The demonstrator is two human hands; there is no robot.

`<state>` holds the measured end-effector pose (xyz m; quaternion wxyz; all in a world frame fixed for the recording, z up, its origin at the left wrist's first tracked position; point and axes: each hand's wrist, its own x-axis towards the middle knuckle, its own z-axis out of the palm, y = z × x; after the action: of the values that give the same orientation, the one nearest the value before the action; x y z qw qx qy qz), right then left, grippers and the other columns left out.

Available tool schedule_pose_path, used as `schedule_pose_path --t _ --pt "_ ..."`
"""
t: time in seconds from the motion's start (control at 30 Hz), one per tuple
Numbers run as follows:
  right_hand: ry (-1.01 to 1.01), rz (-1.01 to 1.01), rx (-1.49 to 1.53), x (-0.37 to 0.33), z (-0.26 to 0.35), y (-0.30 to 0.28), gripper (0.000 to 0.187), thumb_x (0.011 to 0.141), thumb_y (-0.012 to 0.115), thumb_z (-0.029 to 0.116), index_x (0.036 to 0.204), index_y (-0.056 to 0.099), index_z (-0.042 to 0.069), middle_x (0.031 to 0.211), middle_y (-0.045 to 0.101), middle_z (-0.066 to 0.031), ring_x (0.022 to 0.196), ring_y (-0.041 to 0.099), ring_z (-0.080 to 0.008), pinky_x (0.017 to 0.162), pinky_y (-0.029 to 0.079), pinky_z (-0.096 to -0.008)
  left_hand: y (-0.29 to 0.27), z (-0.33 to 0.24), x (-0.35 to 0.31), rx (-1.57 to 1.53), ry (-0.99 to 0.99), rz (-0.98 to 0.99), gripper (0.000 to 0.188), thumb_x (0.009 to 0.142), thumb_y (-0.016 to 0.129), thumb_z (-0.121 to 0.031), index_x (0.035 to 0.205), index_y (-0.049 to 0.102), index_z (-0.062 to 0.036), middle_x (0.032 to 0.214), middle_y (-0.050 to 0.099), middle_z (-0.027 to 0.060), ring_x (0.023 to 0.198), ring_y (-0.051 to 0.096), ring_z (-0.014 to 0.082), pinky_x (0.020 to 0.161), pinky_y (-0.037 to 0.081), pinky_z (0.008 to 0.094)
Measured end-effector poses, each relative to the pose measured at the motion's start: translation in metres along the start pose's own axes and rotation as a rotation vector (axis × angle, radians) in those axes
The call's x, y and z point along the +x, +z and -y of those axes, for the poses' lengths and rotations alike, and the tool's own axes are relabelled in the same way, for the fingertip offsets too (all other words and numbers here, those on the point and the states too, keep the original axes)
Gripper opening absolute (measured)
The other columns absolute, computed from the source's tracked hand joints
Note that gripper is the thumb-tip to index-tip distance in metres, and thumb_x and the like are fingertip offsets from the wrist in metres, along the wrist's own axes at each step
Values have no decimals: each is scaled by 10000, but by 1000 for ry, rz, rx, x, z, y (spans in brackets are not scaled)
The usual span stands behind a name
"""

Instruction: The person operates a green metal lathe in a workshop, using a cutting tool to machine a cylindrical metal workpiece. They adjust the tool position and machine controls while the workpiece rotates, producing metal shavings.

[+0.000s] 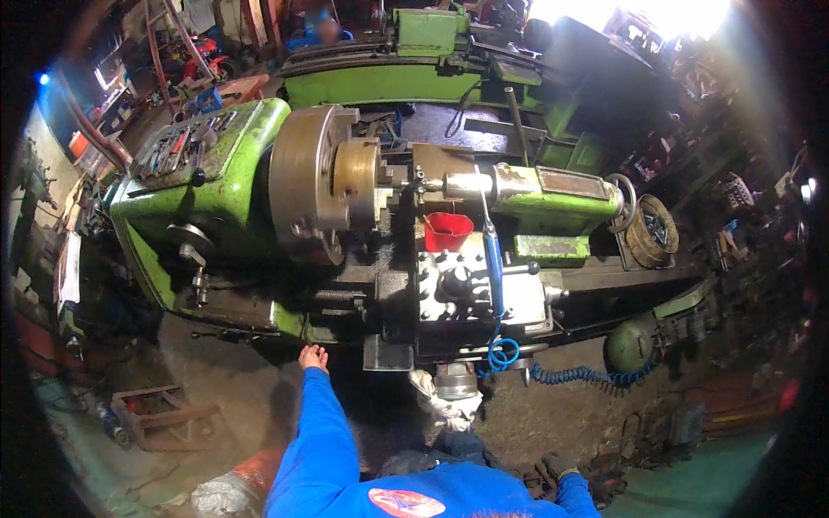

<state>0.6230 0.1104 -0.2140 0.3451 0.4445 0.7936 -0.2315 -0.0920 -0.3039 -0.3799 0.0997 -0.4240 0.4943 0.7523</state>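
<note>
My left hand (pixel 314 356), bare below a blue sleeve, reaches to the front lower edge of a green lathe (pixel 186 207). Its fingers look curled at that edge, and what they hold, if anything, is too small to make out. Low on the right, my right hand (pixel 554 468) appears to wear a dark glove with a yellowish cuff; its fingers blur into the dark background. Above my left hand is the large chuck (pixel 302 186), gripping a brass-coloured round workpiece (pixel 356 173). The tailstock (pixel 553 192) stands opposite, to the right.
A blue air gun (pixel 493 263) lies on the carriage (pixel 436 293) beside a red container (pixel 447 231), its coiled hose (pixel 587 374) trailing right. White cloth (pixel 427 393) hangs at the carriage front. A wooden frame (pixel 168 419) sits on the floor. Another green lathe (pixel 380 85) stands behind.
</note>
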Motion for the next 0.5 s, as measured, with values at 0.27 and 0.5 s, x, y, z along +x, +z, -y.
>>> schedule_pose_path --t 0.27,0.5 --pt "108 43 67 14 -4 2 386 951 627 347 1278 725 167 1374 667 -166 1252 634 -388 1060 515 -458 10 -5 -13 45 46 17 545 916 671 -23 1430 507 -102 1104 682 96 789 680 182 669 541 330" --pt "-314 -84 -186 1 19 -31 402 968 650 335 1277 715 86 1371 669 -166 1273 622 -375 1053 515 -444 -6 16 27 281 302 39 624 970 662 -86 1555 453 -30 1162 683 168 889 705 248 724 583 382"
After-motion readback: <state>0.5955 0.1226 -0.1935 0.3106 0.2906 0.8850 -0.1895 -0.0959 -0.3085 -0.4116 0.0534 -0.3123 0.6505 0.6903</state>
